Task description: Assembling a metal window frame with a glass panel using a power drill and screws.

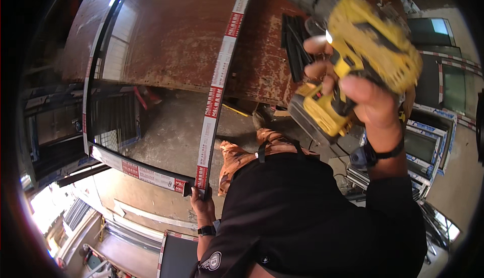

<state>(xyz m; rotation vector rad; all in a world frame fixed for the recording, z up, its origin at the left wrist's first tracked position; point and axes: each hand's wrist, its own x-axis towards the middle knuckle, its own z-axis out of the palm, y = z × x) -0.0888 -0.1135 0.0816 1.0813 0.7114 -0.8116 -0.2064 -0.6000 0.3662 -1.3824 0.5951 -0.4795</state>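
Grasping a yellow-and-black drill (375, 41) by its handle, the right hand (365, 89) is held up before the right side of a worn reddish-brown table (262, 51), where dark strips (293, 46) lie. The left hand (202, 208) grips the near corner of a frame (214, 94) faced with red-and-white tape, its far part over the table, its near part jutting past the edge.
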